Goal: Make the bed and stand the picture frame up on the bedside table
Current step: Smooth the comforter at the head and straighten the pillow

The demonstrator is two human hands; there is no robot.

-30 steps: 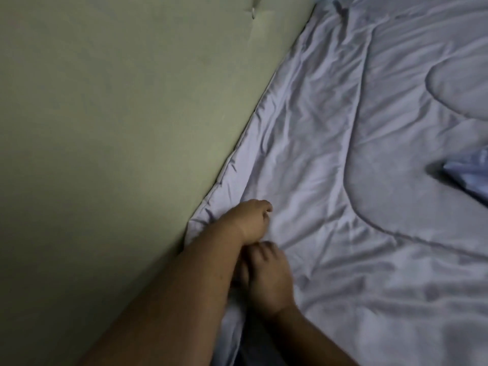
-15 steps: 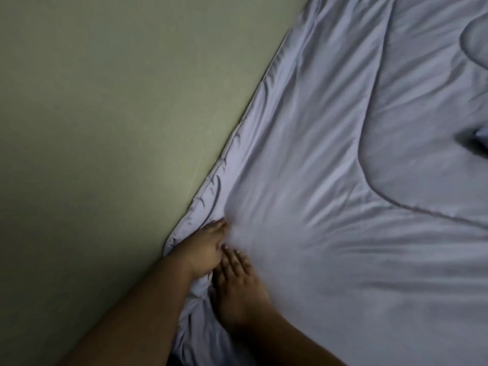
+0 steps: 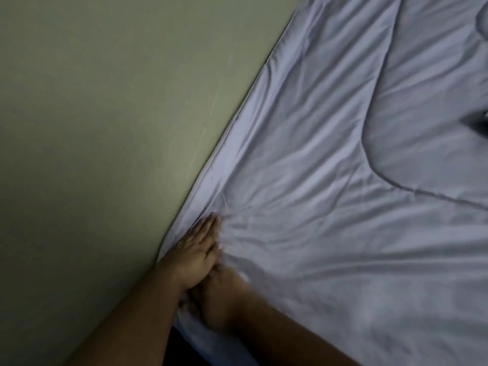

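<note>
The left hand (image 3: 196,249) lies flat, fingers straight, gripping nothing, on the pale lilac quilted cover (image 3: 330,207) beside the green padded headboard (image 3: 105,128); just nearer, the right hand's (image 3: 221,299) grip I cannot tell. Pressing sideways could bunch creases; no picture frame shows

Two bare forearms, no sleeves, rings or watch.

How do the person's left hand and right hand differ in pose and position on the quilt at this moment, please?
The left hand lies flat with fingers straight and together, pointing up along the quilt edge beside the green wall; the right hand looks curled and blurred, its fingers partly hidden under the left. The left hand sits nearer the wall, the right nearer the person. Both press on the same corner of the quilt, where creases fan out.
</note>
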